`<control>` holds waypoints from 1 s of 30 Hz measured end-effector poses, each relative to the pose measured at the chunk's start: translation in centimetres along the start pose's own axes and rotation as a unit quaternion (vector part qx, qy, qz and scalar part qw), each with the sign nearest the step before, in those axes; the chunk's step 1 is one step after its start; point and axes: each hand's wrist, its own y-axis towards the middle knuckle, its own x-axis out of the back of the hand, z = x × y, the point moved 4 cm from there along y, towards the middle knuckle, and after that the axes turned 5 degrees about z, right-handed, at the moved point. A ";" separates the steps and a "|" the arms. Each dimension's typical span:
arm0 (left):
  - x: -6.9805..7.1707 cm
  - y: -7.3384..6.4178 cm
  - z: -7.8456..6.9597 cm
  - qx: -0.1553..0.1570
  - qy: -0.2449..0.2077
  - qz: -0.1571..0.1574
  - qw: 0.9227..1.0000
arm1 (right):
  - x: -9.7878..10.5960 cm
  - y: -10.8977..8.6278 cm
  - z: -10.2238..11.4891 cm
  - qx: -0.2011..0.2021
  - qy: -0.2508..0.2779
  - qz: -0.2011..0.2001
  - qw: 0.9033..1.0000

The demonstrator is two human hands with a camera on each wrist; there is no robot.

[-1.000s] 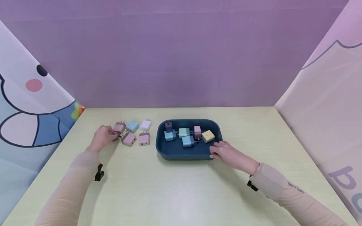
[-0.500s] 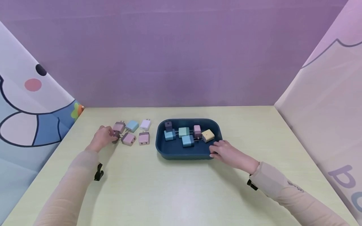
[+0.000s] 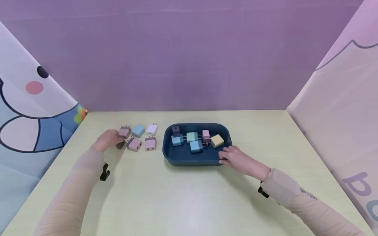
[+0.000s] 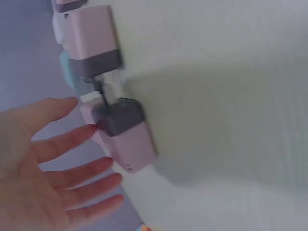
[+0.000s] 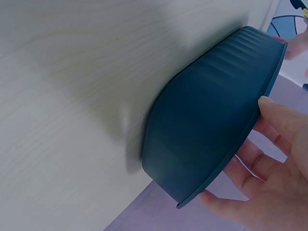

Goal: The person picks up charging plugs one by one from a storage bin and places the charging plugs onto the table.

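Observation:
In the head view my left hand is over the table's left side, beside a pink-and-dark-purple wall charger lying on the tabletop. Its fingers are spread and nearly straight in the left wrist view, with the index fingertip at the charger's dark end. Close by lie two more pink-purple chargers. My right hand grips the near right rim of a dark blue tray, thumb outside and fingers inside. The tray holds several chargers, among them a yellow one and a green one.
Further along the left group are a blue charger, a white charger and another pink-purple charger. A purple cloth wall closes off the table's back edge, and printed cloth panels stand at both sides.
My left fingers have loosened and shifted slightly off the nearest pink-purple charger, which shows more of its dark end. My right hand and the tray keep their places.

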 end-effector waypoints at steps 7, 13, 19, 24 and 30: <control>0.8 -0.3 -1.8 0.000 0.029 0.038 0.999 | 0.1 0.0 0.1 -0.003 0.001 0.002 1.000; 1.6 -0.8 -4.9 -0.013 0.035 0.029 0.999 | 0.1 0.0 0.1 -0.004 0.007 0.004 1.000; 2.0 -1.2 -8.2 -0.045 0.047 0.020 0.998 | 0.2 0.0 0.2 -0.002 0.007 0.001 1.000; 2.0 -1.1 -10.6 -0.056 0.071 0.025 0.996 | 0.3 -0.1 0.2 0.001 0.005 -0.002 1.000; 1.9 -0.8 -12.5 -0.052 0.077 0.029 0.995 | 0.2 -0.1 0.2 0.005 0.005 -0.005 1.000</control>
